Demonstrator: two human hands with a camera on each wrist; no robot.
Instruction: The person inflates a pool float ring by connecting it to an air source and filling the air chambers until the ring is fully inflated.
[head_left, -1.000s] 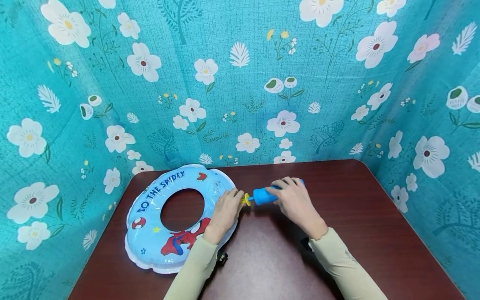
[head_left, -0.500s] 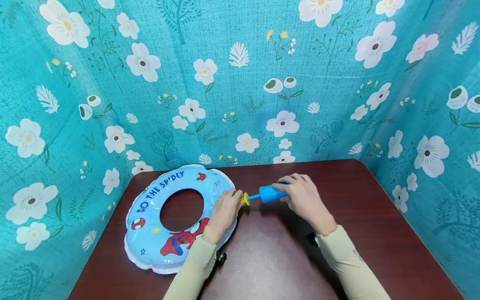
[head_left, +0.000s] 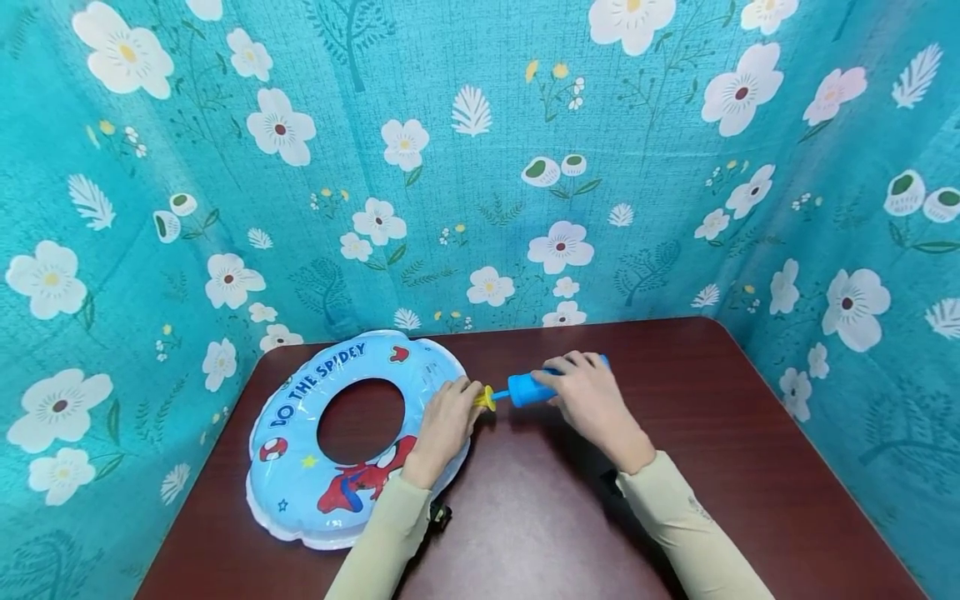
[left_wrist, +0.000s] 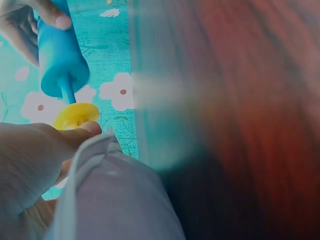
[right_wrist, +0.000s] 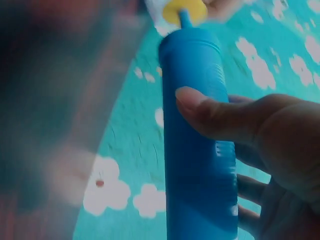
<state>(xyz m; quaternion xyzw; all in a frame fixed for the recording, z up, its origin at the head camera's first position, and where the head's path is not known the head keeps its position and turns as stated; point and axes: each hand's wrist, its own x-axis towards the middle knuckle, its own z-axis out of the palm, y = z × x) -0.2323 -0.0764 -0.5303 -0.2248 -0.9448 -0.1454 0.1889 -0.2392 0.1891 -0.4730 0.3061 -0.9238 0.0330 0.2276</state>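
A blue hand air pump (head_left: 528, 390) is held level above the table, between my two hands. My right hand (head_left: 592, 408) grips its barrel; in the right wrist view the thumb lies along the blue barrel (right_wrist: 192, 160) with the fingers behind it. At the other end of a thin blue rod sits a yellow flanged end piece (left_wrist: 77, 115). My left hand (head_left: 444, 429) pinches this piece right at the edge of an inflated light-blue swim ring (head_left: 292, 479). The ring's valve is hidden. Only a short length of rod shows between barrel and flange.
The swim ring lies on the left part of a dark red-brown table (head_left: 720, 400), its printed side up. Behind and at both sides hangs a teal flowered curtain (head_left: 465, 192). A small black object (head_left: 440, 515) shows under the left wrist.
My right hand first drew the pump barrel rightward, lengthening the visible rod, then moved it back left, shortening it again. The left hand and swim ring stay nearly in place.
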